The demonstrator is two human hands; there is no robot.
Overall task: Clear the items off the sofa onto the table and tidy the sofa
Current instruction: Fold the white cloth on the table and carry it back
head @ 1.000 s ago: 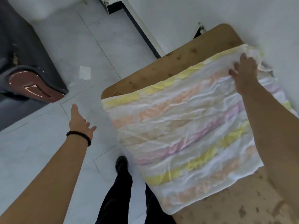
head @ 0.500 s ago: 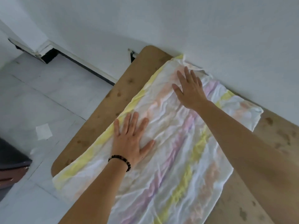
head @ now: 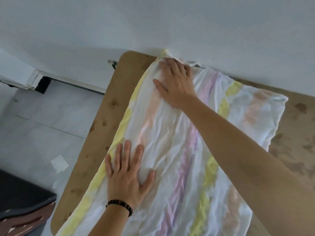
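On the wrinkled white cloth with yellow, peach and purple stripes (head: 179,142), pressing down with the straight, spread fingers (head: 127,150) of the left hand (head: 126,178), gripping nothing. Farther up, flattening the cloth's far corner with the extended fingers (head: 172,63) of the right hand (head: 175,82), likewise clasping nothing, close against the white wall (head: 153,23). Wearing a dark beaded bracelet (head: 119,204) on the left wrist. Holding the cloth flat across the stained brown wooden counter (head: 102,133), with bare wood showing on both sides. Leaving in view a white paper scrap (head: 59,163) on the pale tiled floor (head: 42,125) and a dark sofa corner (head: 22,196) at lower left.
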